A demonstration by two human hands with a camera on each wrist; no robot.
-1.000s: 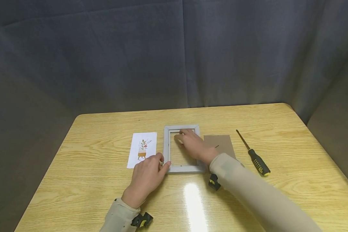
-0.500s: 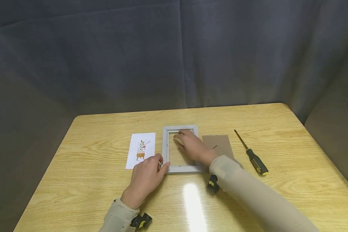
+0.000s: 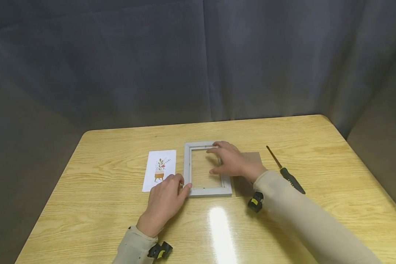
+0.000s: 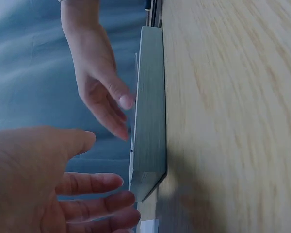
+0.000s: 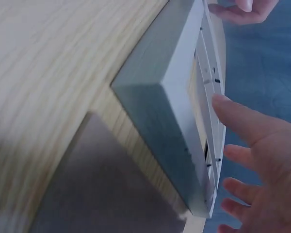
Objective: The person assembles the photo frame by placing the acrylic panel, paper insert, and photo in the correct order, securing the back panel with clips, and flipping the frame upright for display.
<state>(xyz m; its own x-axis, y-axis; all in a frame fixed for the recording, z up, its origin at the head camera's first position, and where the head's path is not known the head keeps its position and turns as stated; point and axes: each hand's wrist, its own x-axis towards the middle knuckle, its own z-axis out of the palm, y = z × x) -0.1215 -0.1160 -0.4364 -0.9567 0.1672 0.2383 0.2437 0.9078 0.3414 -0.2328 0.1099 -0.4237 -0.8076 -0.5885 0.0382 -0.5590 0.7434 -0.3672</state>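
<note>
A light grey picture frame (image 3: 211,191) lies flat on the table, its opening showing the wood grain beneath. Small dark tabs (image 5: 217,80) stand along its inner edge in the right wrist view. My left hand (image 3: 166,198) is at the frame's lower left corner, fingertips right at the side; in the left wrist view its fingers are extended. Over the right part of the frame hovers my right hand (image 3: 231,159), fingers spread and relaxed, nothing held. A brown backing board (image 3: 251,157) lies right of the frame, partly covered by my right arm.
A white card (image 3: 151,172) printed with a potted plant lies left of the frame, close to my left hand. To the right is a screwdriver (image 3: 291,179) with a black handle, beside my right sleeve. A dark curtain (image 3: 151,66) hangs behind the table (image 3: 102,176).
My right hand has moved right, from over the middle of the frame's opening toward its right side, and its fingers have spread. My left hand stays at the lower left corner.
</note>
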